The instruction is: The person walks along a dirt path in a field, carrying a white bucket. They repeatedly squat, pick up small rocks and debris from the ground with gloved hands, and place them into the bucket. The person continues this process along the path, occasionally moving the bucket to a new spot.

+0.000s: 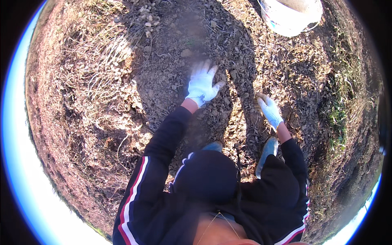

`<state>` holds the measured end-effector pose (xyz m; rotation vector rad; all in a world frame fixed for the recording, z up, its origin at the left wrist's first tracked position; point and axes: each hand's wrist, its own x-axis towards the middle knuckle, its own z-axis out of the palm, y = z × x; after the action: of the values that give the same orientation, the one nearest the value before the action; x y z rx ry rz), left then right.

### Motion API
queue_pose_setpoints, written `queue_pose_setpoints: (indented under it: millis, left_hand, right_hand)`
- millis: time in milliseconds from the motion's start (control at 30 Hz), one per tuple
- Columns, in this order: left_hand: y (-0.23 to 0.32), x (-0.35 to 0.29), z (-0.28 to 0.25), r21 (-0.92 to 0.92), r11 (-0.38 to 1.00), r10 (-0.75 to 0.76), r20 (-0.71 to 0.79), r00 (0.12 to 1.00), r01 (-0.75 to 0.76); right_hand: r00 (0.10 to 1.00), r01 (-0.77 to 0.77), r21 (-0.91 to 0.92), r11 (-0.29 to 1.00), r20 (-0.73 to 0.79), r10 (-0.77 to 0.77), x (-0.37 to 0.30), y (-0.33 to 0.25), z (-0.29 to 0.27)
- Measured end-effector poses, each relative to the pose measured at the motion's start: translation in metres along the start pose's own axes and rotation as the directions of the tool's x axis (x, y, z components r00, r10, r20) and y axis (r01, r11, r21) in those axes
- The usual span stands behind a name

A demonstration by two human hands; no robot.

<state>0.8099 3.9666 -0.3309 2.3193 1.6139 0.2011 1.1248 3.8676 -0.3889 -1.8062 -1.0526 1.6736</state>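
Note:
My left hand (202, 85), in a white knit glove, is open over the dark, crumbly soil (163, 90), fingers pointing away from me and thumb out to the right. Nothing shows in it. Lower and to the right, my right hand (269, 110) wears a matching glove with brown-stained fingertips. Its fingers are bent together and down at the dry leaf litter (300, 67). What they hold, if anything, is hidden.
A white bucket (281, 18) with a wire handle stands at the far right. Pale small lumps (149, 20) lie in a pile at the far left, near dry stalks (108, 65). My shoes (267, 155) are planted just below my hands. Green weeds (339, 118) grow at the right.

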Motion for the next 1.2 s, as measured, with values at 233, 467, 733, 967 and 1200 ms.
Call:
queue_pose_setpoints:
  millis: [233, 467, 733, 967, 1200]
  left_hand:
    - [0.021, -0.039, 0.014, 0.044, 0.968, 0.244, 0.034, 0.969, -0.246]
    - [0.023, -0.069, 0.033, 0.091, 0.97, 0.218, 0.075, 0.973, -0.224]
    - [0.02, -0.064, 0.035, 0.109, 0.964, 0.246, -0.005, 0.969, -0.244]
    - [0.024, -0.071, 0.04, 0.153, 0.972, 0.188, -0.057, 0.98, -0.178]
    - [0.038, -0.066, 0.039, 0.196, 0.976, 0.113, -0.061, 0.992, -0.099]
  right_hand:
    - [0.998, 0.062, -0.369, 0.927, 0.034, -0.053, -0.032, -0.016, 0.017]
    - [0.986, 0.061, -0.532, 0.845, -0.098, -0.134, -0.041, -0.011, -0.013]
    - [0.737, 0.081, -0.865, 0.495, -0.283, -0.614, -0.014, -0.015, -0.102]
    - [0.832, -0.212, -0.901, 0.38, -0.37, -0.414, 0.064, -0.06, -0.169]
    - [0.888, -0.138, -0.88, 0.455, -0.314, -0.337, 0.061, -0.061, -0.177]
